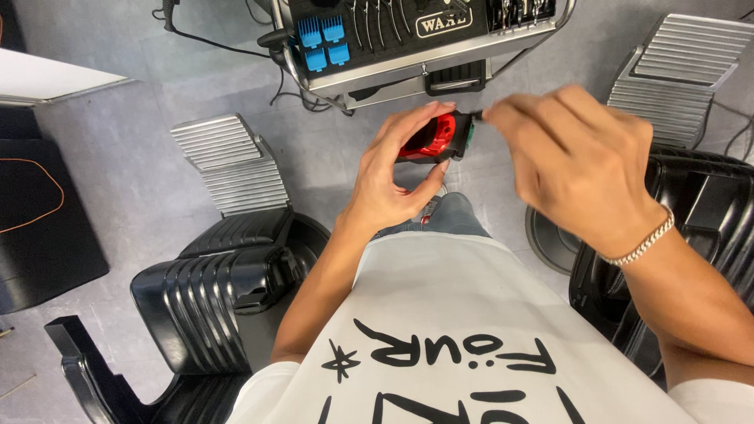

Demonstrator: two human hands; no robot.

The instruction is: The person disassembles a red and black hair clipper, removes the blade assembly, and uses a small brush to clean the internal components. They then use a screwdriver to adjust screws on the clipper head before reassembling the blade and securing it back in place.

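My left hand (393,177) grips a red and black hair clipper (433,139), held level in front of my chest with its blade end pointing right. My right hand (577,161) is at that blade end, fingers pinched together on a small dark part at the clipper's tip (476,116). What exactly the fingertips pinch is hidden by motion blur. A silver chain bracelet (646,243) sits on my right wrist.
A metal tool cart (440,59) stands just ahead, carrying blue clipper guards (323,41), combs and scissors on a black mat. Black barber chairs with ribbed metal footrests stand at left (228,267) and right (691,204). Cables lie on the grey floor.
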